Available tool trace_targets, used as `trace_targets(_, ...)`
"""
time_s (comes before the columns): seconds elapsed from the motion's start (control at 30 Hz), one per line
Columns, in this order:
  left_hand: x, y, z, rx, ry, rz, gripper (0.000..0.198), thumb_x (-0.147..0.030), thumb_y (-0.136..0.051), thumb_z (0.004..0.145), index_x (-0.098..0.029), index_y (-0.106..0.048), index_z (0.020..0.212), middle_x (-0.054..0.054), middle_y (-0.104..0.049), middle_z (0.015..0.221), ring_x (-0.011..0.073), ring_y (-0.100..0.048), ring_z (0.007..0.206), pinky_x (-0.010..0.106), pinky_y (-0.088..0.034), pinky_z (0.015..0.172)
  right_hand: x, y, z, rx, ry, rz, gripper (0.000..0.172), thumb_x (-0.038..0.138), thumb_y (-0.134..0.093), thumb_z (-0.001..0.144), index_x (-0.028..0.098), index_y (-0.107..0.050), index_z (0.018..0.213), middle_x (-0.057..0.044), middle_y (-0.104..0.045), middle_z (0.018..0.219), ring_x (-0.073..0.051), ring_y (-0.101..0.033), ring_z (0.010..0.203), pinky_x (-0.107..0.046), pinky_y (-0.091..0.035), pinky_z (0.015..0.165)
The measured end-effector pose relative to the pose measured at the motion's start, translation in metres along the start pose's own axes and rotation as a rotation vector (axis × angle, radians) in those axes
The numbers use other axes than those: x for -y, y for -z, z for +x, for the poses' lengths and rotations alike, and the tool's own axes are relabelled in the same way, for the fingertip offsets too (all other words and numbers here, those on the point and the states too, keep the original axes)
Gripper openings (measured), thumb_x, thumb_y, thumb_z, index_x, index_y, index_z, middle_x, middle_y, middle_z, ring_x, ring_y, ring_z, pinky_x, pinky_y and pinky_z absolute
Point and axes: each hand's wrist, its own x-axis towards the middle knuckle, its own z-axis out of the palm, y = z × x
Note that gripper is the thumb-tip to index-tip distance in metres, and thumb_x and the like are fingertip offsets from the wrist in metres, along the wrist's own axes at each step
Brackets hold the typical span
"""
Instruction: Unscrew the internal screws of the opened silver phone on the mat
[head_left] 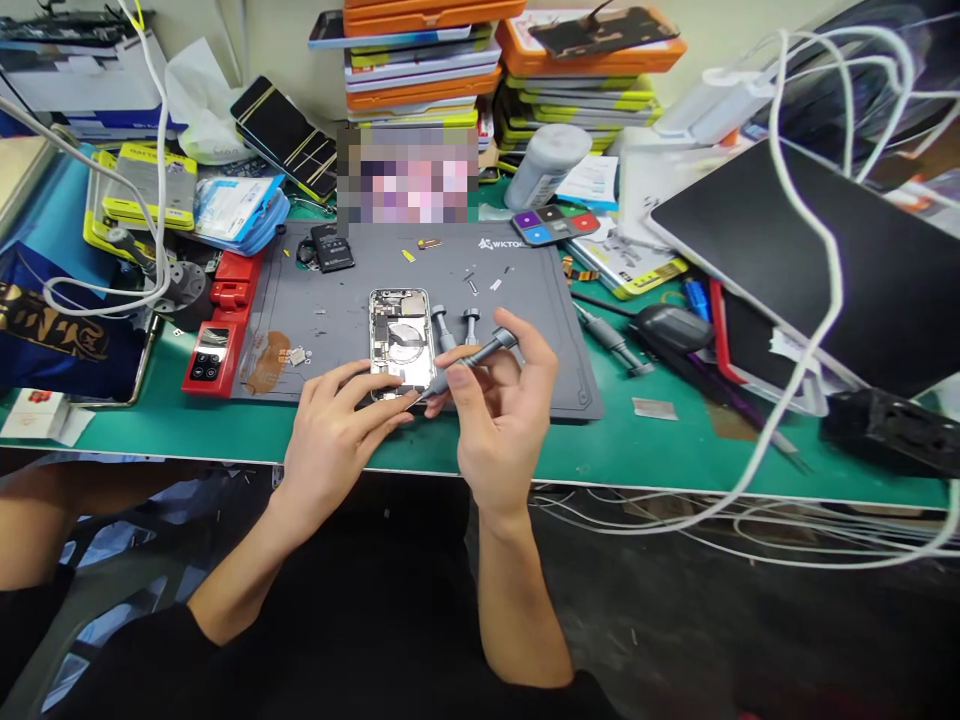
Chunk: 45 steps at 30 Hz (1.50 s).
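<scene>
An opened phone [406, 341] with its inner parts bare lies upright-oriented on the grey work mat [345, 320]. My left hand [330, 425] holds the phone's lower end, its fingers across the lower left and the thumb by the bottom edge. In my right hand [504, 425] is a grey screwdriver [484, 357], pinched between thumb and fingers and slanting down left. Its tip points at the phone's bottom edge, close to my left fingertips; whether it touches a screw is too small to tell. Two similar screwdrivers, one of them dark grey [471, 325], stand right of the phone.
A black battery [332, 248] and small parts lie on the mat. A red device [217, 340] borders its left side. Right of the mat lie another screwdriver [611, 338] and a dark laptop-like panel [817, 260]. A white cable [832, 280] loops across the right; stacked boxes [420, 70] stand behind.
</scene>
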Motion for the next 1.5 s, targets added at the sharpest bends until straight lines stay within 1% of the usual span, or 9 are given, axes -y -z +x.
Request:
trace_targets(0.17,-0.0003,0.0003,0.0002,0.012,0.01,0.002,0.021,-0.031,-0.069,0.107,-0.03,-0.082,0.123,0.003,-0.08,0.133,0.0292,-0.063,0.136,0.046,-0.05,0.104,0.0007,0.0,-0.0009,0.015,-0.027,0.0,0.051,0.033,-0.058,0.109,0.031,-0.039,0.157,-0.003,-0.077,0.105,-0.017,-0.075,0.071,-0.038,-0.072,0.074)
trace_targets(0.37,-0.0002,0.0004,0.0001,0.013,0.004,0.001,0.02,-0.031,-0.069,0.108,-0.029,-0.082,0.122,0.003,-0.08,0.133,0.0292,-0.063,0.136,0.046,-0.049,0.104,0.003,0.0005,-0.0007,0.04,-0.019,-0.029,0.049,0.031,-0.054,0.111,0.03,-0.037,0.157,-0.006,-0.078,0.112,-0.015,-0.074,0.069,-0.035,-0.071,0.066)
trace_targets(0.77,-0.001,0.0008,-0.0017,0.022,0.006,-0.001,0.022,-0.031,-0.068,0.108,-0.029,-0.08,0.125,0.002,-0.079,0.136,0.0291,-0.062,0.138,0.046,-0.049,0.107,-0.0004,0.0019,-0.0018,0.045,-0.027,0.006,0.05,0.031,-0.056,0.11,0.032,-0.038,0.157,-0.007,-0.079,0.119,-0.017,-0.077,0.073,-0.035,-0.071,0.068)
trace_targets(0.87,-0.0004,0.0005,-0.0023,0.029,0.007,0.002,0.023,-0.032,-0.067,0.109,-0.03,-0.08,0.127,0.002,-0.079,0.137,0.0294,-0.062,0.138,0.046,-0.049,0.106,-0.0007,0.0028,-0.0016,0.066,-0.021,-0.008,0.051,0.031,-0.054,0.111,0.033,-0.036,0.158,-0.007,-0.079,0.12,-0.017,-0.077,0.075,-0.036,-0.072,0.069)
trace_targets(0.97,-0.0001,0.0004,-0.0023,0.034,0.006,0.005,0.022,-0.032,-0.066,0.109,-0.031,-0.08,0.127,0.003,-0.078,0.137,0.0294,-0.062,0.138,0.046,-0.049,0.106,-0.0007,0.0033,-0.0013,0.071,-0.012,-0.019,0.051,0.031,-0.054,0.111,0.033,-0.036,0.158,-0.006,-0.079,0.117,-0.017,-0.077,0.074,-0.035,-0.071,0.067)
trace_targets(1.07,-0.0005,0.0007,-0.0018,0.033,0.003,0.005,0.021,-0.031,-0.066,0.109,-0.03,-0.08,0.125,0.003,-0.078,0.137,0.0294,-0.063,0.138,0.045,-0.049,0.106,-0.0003,0.0026,-0.0012,0.044,-0.021,0.002,0.05,0.03,-0.056,0.11,0.032,-0.038,0.157,-0.006,-0.079,0.114,-0.018,-0.077,0.075,-0.035,-0.071,0.066)
trace_targets(1.2,-0.0019,0.0011,-0.0014,0.028,0.009,0.0,0.02,-0.03,-0.065,0.11,-0.029,-0.081,0.123,0.002,-0.079,0.136,0.0293,-0.063,0.138,0.045,-0.049,0.106,-0.0004,0.0022,-0.0012,0.035,-0.02,0.016,0.05,0.03,-0.057,0.109,0.031,-0.039,0.156,-0.007,-0.08,0.114,-0.019,-0.078,0.076,-0.036,-0.072,0.068)
trace_targets(1.37,-0.0019,0.0005,-0.0023,0.038,0.015,0.001,0.021,-0.031,-0.065,0.11,-0.03,-0.081,0.124,0.003,-0.079,0.136,0.0294,-0.063,0.138,0.046,-0.049,0.106,-0.0014,0.0036,-0.0011,0.064,0.008,-0.06,0.052,0.031,-0.053,0.111,0.031,-0.035,0.16,-0.008,-0.08,0.118,-0.02,-0.08,0.08,-0.042,-0.073,0.08)
trace_targets(1.5,-0.0011,0.0001,-0.0026,0.035,0.007,0.004,0.021,-0.031,-0.065,0.111,-0.029,-0.081,0.123,0.003,-0.079,0.137,0.0294,-0.062,0.138,0.046,-0.049,0.106,-0.0025,0.0052,-0.0006,0.076,0.011,-0.065,0.052,0.031,-0.053,0.111,0.032,-0.034,0.16,-0.008,-0.08,0.12,-0.02,-0.08,0.079,-0.043,-0.073,0.08)
